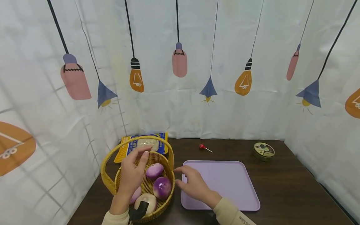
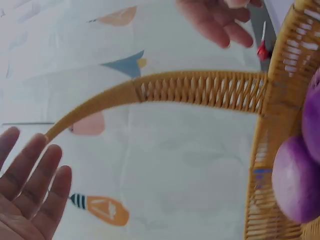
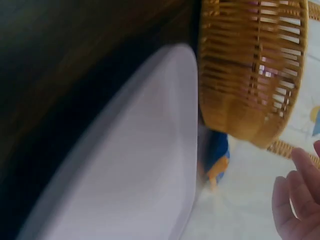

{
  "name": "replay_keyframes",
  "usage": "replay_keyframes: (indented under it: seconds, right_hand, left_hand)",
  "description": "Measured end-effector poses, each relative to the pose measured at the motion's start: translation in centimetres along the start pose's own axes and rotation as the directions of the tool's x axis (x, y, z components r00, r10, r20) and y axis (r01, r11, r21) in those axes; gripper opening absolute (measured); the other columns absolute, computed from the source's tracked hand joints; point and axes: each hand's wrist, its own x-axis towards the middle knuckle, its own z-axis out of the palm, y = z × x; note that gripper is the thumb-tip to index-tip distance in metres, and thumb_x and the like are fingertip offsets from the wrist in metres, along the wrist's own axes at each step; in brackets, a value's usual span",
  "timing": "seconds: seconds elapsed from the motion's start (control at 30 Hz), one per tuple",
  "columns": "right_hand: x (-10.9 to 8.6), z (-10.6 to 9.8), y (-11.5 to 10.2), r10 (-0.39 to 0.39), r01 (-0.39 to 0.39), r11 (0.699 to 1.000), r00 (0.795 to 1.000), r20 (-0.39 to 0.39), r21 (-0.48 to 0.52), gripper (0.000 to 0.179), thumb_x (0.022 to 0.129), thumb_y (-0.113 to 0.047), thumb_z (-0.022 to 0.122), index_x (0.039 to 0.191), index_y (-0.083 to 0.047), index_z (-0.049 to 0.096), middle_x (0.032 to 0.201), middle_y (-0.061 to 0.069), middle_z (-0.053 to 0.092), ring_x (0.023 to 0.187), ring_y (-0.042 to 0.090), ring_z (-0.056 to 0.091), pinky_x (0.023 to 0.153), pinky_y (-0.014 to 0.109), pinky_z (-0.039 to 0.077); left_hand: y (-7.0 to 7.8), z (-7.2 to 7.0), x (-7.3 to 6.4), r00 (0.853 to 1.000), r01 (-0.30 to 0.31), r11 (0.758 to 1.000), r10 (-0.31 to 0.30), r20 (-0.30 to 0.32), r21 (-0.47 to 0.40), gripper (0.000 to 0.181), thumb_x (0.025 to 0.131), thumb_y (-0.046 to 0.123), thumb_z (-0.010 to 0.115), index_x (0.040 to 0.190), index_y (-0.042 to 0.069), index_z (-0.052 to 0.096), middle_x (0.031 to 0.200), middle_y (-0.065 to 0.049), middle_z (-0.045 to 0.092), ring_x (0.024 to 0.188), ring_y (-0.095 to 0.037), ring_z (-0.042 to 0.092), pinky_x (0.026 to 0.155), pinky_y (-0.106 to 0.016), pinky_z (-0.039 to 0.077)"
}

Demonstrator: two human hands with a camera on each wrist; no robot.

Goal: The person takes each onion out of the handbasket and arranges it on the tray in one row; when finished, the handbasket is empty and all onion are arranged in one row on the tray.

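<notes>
A yellow wicker basket (image 1: 162, 212) with a tall arched handle (image 2: 200, 90) holds several round purple-and-white vegetables (image 1: 162, 188), one showing a mostly white side (image 1: 147, 202). My left hand (image 1: 133, 170) is raised over the basket's left part, fingers extended and holding nothing. In the left wrist view its fingertips (image 2: 37, 142) appear right by the end of the handle's arch. Just right of the basket, my right hand (image 1: 194, 184) has its fingers reaching toward the rim, nothing held. It overlaps the left edge of a lilac tray (image 1: 225, 187) in the head view.
Behind the basket lies a blue-and-yellow food packet (image 1: 161, 147). A red lollipop (image 1: 202, 146) rests on the dark table (image 1: 287, 187) beyond the tray, and a round tin (image 1: 263, 151) stands at the back right. A patterned white curtain (image 1: 180, 109) encloses the table's back and sides.
</notes>
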Motion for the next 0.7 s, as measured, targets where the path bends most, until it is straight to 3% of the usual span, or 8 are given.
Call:
replay_keyframes:
  seconds: [0.1,0.2,0.27,0.4,0.47,0.53,0.57,0.7]
  right_hand:
    - [0.2,0.6,-0.6,-0.004,0.004,0.999,1.0,0.003,0.039,0.031,0.087,-0.015,0.074,0.116,-0.006,0.066,0.111,0.005,0.069,0.1,0.017,0.062,0.08,0.03,0.051]
    - [0.4,1.1,-1.0,-0.015,0.014,0.998,1.0,0.01,0.066,0.031,0.087,-0.016,0.074,0.116,-0.009,0.066,0.111,0.002,0.068,0.098,0.019,0.063,0.08,0.029,0.05]
    - [0.5,1.3,-1.2,-0.016,0.014,0.996,1.0,0.02,0.09,0.031,0.088,-0.016,0.074,0.117,-0.01,0.066,0.111,-0.001,0.068,0.096,0.02,0.062,0.079,0.028,0.05]
    - [0.7,1.7,-1.6,-0.023,0.019,0.994,0.999,0.036,0.103,0.03,0.088,-0.017,0.073,0.116,-0.01,0.066,0.107,-0.006,0.067,0.088,0.02,0.061,0.075,0.023,0.048]
    - [0.8,1.7,-1.8,-0.026,0.022,0.996,0.999,0.045,0.089,0.03,0.088,-0.018,0.073,0.116,-0.01,0.067,0.106,-0.006,0.067,0.085,0.019,0.061,0.072,0.022,0.046]
    - [0.9,1.8,-1.9,-0.026,0.022,0.997,0.998,0.058,0.078,0.03,0.087,-0.018,0.073,0.116,-0.011,0.067,0.107,-0.004,0.068,0.085,0.018,0.061,0.072,0.021,0.046]
    - [0.9,1.9,-1.9,-0.026,0.022,0.997,0.998,0.064,0.071,0.03,0.087,-0.018,0.073,0.116,-0.011,0.067,0.107,-0.004,0.068,0.086,0.017,0.062,0.073,0.021,0.046]
    - [1.0,2.1,-1.8,-0.031,0.028,0.999,0.996,0.083,0.046,0.03,0.088,-0.019,0.074,0.116,-0.014,0.067,0.109,-0.004,0.068,0.091,0.014,0.063,0.077,0.021,0.047]
  left_hand:
    - [0.0,-1.2,0.1,0.987,-0.09,0.996,0.089,-0.132,-0.003,0.022,0.091,-0.008,0.059,0.108,0.002,0.07,0.104,-0.012,0.072,0.095,-0.003,0.063,0.079,-0.013,0.046]
    - [-0.1,-2.2,0.2,0.938,-0.188,0.979,0.153,-0.31,-0.085,0.015,0.088,-0.013,0.056,0.099,-0.011,0.066,0.1,-0.018,0.07,0.094,-0.008,0.065,0.079,-0.015,0.048]
    - [0.1,-2.6,0.4,0.881,-0.268,0.955,0.189,-0.433,-0.128,0.011,0.086,-0.015,0.054,0.093,-0.018,0.063,0.097,-0.02,0.07,0.094,-0.014,0.066,0.081,-0.019,0.05]
    - [0.6,-3.5,0.5,0.72,-0.358,0.929,0.208,-0.662,-0.098,0.011,0.079,-0.013,0.054,0.084,-0.02,0.06,0.089,-0.021,0.068,0.092,-0.022,0.066,0.085,-0.026,0.05]
    - [0.7,-4.0,0.4,0.665,-0.353,0.932,0.185,-0.723,-0.086,0.015,0.076,-0.012,0.053,0.085,-0.019,0.06,0.089,-0.019,0.068,0.092,-0.023,0.065,0.086,-0.027,0.05]
    - [0.5,-4.5,0.1,0.667,-0.32,0.942,0.147,-0.73,-0.103,0.02,0.075,-0.012,0.051,0.092,-0.02,0.06,0.093,-0.018,0.067,0.094,-0.024,0.064,0.085,-0.027,0.049]
    - [-0.1,-4.8,-0.1,0.69,-0.29,0.949,0.121,-0.713,-0.12,0.024,0.076,-0.013,0.051,0.097,-0.02,0.059,0.096,-0.017,0.067,0.096,-0.024,0.063,0.085,-0.027,0.048]
    - [-2.9,-5.9,-1.5,0.824,-0.176,0.942,-0.018,-0.566,-0.285,0.036,0.08,-0.018,0.052,0.116,-0.02,0.052,0.109,-0.016,0.063,0.105,-0.025,0.059,0.086,-0.025,0.045]
